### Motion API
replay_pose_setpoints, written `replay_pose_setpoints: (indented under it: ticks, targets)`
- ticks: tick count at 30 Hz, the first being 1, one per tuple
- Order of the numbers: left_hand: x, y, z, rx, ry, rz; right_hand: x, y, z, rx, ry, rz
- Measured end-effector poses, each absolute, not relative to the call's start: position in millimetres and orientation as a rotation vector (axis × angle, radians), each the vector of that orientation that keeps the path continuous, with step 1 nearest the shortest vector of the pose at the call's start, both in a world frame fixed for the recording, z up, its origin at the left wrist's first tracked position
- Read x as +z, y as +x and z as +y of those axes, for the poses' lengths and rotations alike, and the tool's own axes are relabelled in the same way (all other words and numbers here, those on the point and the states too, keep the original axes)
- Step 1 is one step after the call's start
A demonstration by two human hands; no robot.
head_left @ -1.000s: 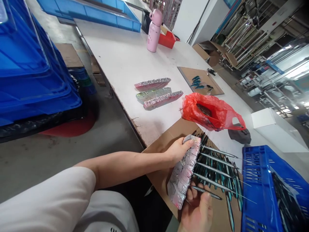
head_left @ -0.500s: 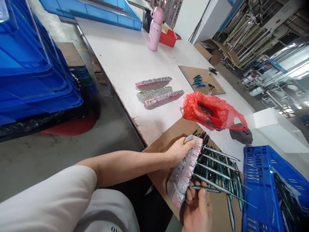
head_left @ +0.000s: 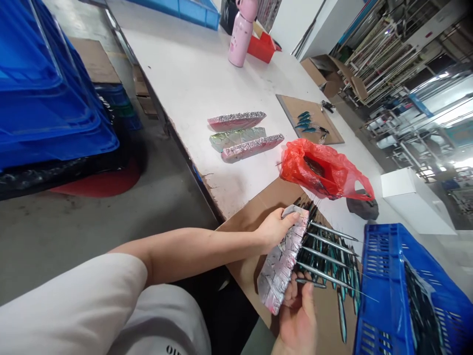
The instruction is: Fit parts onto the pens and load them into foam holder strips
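Observation:
My left hand (head_left: 277,229) grips the upper end of a foil-wrapped block (head_left: 279,266), its thumb across the silvery, pink-tinged face. Several slender silver spindle-shaped pieces (head_left: 325,254) with thin wire tips stick out of the block's right edge. Close to the block's lower end, my right hand (head_left: 297,315) has its fingers curled and its thumb raised, closed on one dark spindle-shaped piece (head_left: 312,283). Whether that piece touches the block is hard to see. Beneath, a pile of similar dark and teal pieces (head_left: 342,315) lies on cardboard (head_left: 254,212).
Three more foil-covered blocks (head_left: 244,140) lie on the white table (head_left: 185,74). A red plastic bag (head_left: 299,162) sits beyond the pile, and a blue crate (head_left: 380,286) stands at right. Farther back are a board with small teal pieces (head_left: 314,116) and a pink bottle (head_left: 242,39). Blue bins (head_left: 48,98) are stacked at left.
The view has shifted slightly, so the crate appears farther left. Both hands keep their holds, and the dark piece in my right hand sits slightly higher in view.

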State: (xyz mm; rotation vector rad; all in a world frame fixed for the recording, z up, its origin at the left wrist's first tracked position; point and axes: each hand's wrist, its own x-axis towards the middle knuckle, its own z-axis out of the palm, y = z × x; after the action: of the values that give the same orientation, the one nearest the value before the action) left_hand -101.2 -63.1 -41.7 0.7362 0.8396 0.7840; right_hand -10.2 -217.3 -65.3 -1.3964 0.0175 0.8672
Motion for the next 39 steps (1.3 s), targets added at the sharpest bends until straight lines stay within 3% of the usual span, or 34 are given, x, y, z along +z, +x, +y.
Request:
replay_pose_setpoints:
  ticks: [29,39]
  targets:
    - [-29.3,-105.5,-62.5,0.754,0.725,0.89,-62.0,-14.8,-217.9,0.866,-1.403,-0.062]
    - [-33.8,-104.5,-63.4,0.766,0.781,0.886,-49.6,-33.2,-214.5,0.66,-1.442,-0.137]
